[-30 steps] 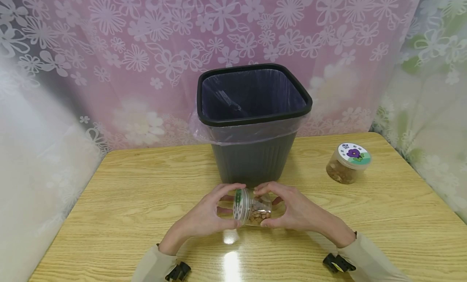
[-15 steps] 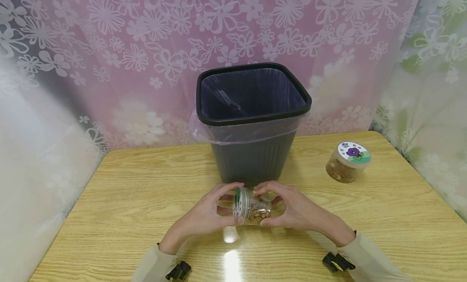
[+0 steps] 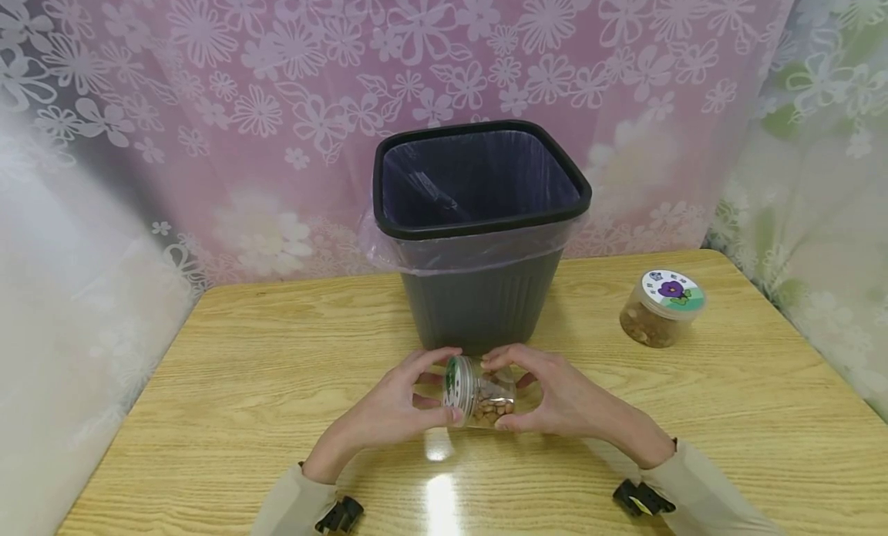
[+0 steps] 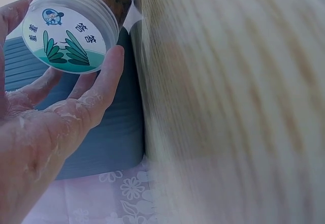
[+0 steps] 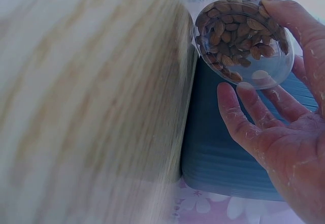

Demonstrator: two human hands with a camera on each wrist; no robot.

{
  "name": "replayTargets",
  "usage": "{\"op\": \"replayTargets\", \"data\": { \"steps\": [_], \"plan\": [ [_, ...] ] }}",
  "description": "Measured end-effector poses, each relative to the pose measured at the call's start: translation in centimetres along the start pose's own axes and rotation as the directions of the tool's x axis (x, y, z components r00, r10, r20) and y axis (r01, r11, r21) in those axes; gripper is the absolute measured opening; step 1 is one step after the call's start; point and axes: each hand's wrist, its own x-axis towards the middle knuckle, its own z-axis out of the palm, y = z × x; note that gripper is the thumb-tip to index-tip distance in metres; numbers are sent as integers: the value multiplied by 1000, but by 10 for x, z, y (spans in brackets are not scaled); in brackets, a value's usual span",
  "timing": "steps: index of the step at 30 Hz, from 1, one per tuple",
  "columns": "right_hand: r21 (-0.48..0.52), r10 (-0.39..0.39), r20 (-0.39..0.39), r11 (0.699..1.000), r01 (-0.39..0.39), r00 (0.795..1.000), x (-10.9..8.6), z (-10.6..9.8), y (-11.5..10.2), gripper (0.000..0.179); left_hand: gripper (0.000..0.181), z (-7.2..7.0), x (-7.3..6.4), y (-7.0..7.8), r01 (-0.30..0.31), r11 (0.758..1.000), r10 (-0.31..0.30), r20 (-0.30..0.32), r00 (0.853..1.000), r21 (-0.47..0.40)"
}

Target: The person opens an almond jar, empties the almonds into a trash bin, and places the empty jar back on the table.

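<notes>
A clear plastic jar [image 3: 493,401] of almonds lies on its side in front of the bin, lid to the left. My left hand [image 3: 394,405] grips its round lid [image 4: 71,33], thumb and fingers at the rim; the label shows green leaves. Around the jar's body, near its base, curl the thumb and fingers of my right hand [image 3: 565,393]. In the right wrist view the almonds [image 5: 238,36] show through the clear base, and the lid looks seated on the jar.
Just behind the hands stands a dark grey bin [image 3: 479,305] with a thin bag liner. A second lidded jar [image 3: 659,312] with a purple flower label sits at the table's right. The wooden table [image 3: 277,328] backs onto a flowered curtain [image 3: 291,135].
The lid's printed label has turned a little under my left thumb and fingers. The right hand keeps its place on the jar.
</notes>
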Motion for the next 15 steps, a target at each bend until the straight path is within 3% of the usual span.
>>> {"op": "replayTargets", "data": {
  "steps": [15],
  "plan": [
    [6, 11, 6, 1000, -11, 1000, 0, 0, 0, 57, 71, 0, 0, -3, 17, 1000, -17, -7, 1000, 22]
  ]
}}
